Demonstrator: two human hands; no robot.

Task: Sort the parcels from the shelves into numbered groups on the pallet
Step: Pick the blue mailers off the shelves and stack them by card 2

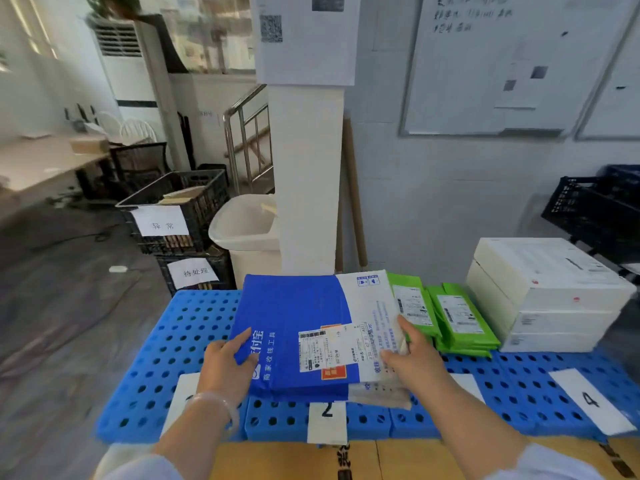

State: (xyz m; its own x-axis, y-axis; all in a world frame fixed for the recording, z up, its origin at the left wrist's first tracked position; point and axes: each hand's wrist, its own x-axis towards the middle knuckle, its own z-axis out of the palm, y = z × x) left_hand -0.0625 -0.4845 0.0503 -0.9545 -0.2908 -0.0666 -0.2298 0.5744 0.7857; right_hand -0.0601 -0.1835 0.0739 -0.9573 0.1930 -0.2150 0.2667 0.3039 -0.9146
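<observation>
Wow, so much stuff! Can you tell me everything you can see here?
pallet: one, blue, holes all over, in front.
number labels: four, white, along the pallet's front; only 2 and 4 readable.
blue-and-white parcel: one, on the pallet behind the 2.
green parcels: several, green, piled right of it.
white boxes: three, white, stacked at the pallet's right end.
black crates: two with paper signs, left of the pallet; more at far right.
bin: one, white, right of the signed crates.
whiteboard: one, white, on the wall.
left hand: rests on the parcel's left edge.
right hand: grips its right edge.
</observation>
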